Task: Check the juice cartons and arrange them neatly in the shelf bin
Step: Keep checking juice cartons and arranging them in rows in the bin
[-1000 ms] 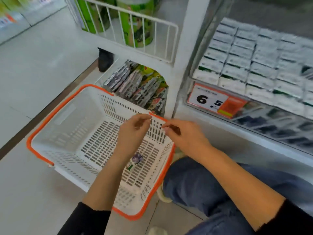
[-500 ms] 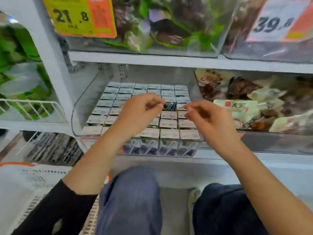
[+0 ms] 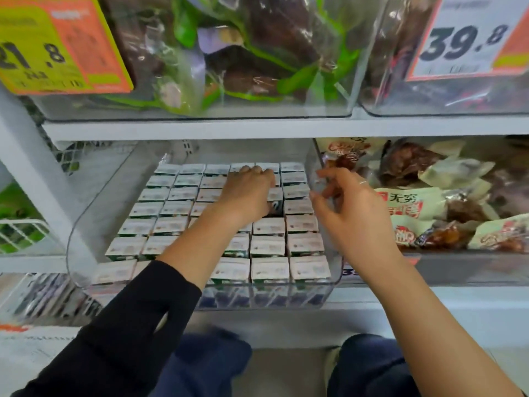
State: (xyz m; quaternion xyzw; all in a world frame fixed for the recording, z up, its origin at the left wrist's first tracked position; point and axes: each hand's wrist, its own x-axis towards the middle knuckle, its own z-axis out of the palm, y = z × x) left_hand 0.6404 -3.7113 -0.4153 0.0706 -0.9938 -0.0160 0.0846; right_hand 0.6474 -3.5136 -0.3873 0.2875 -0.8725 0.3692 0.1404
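Several small juice cartons (image 3: pixel 269 270) with white tops stand in tight rows inside a clear plastic shelf bin (image 3: pixel 333 282). My left hand (image 3: pixel 249 193) reaches deep into the bin, and its bent fingers lie over the cartons of the far rows. A dark gap (image 3: pixel 275 206) in the rows shows just beside its thumb. The palm hides whether it grips a carton. My right hand (image 3: pixel 349 207) hovers above the bin's right wall with loosely curled fingers and holds nothing.
A neighbouring clear bin (image 3: pixel 429 202) on the right holds snack packets. Above are bins of bagged goods (image 3: pixel 229 53) with price tags 21.8 (image 3: pixel 57 53) and 39.8 (image 3: pixel 469 38). A white basket (image 3: pixel 28 353) sits low left, and my knees (image 3: pixel 211 365) are below the shelf.
The view swung from the white basket up to the shelf bin. Both hands rose from the basket; my left hand has now gone further back over the cartons and my right hand has shifted right.
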